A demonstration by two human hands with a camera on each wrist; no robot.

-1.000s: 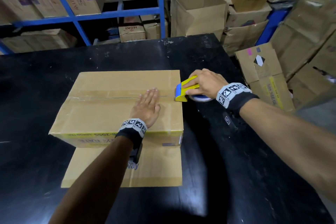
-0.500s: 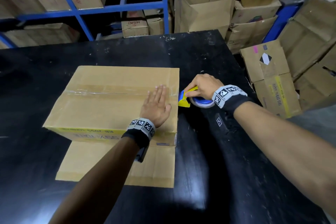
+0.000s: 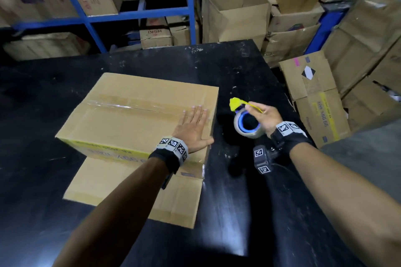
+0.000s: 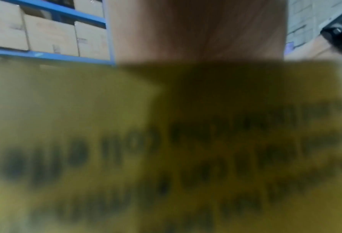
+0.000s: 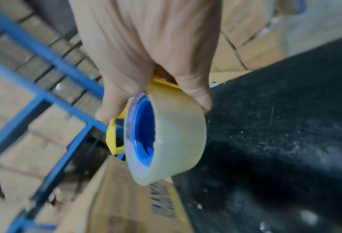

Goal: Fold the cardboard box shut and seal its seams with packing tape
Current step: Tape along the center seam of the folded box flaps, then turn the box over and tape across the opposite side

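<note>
A closed cardboard box (image 3: 130, 115) lies on the black table (image 3: 249, 201), with clear tape along its top centre seam. My left hand (image 3: 192, 128) lies flat, fingers straight, on the box top near its right edge. To the right of the box, my right hand (image 3: 261, 116) holds a tape dispenser (image 3: 246, 122) lifted above the table: a clear tape roll on a blue core with a yellow cutter. In the right wrist view my fingers curl round the tape dispenser (image 5: 162, 138). The left wrist view is a blur of the box's yellow printed side (image 4: 166, 157).
A flat cardboard sheet (image 3: 138, 193) lies under the box's near side. An open empty carton (image 3: 234, 11) stands past the table's far edge. Stacked cartons (image 3: 314, 97) crowd the right side, and blue shelving (image 3: 138, 12) with boxes runs along the back.
My right hand has pulled the tape dispenser off the box's right edge, lifted it and turned it so the roll's blue core faces up. My left hand stays flat on the box.
</note>
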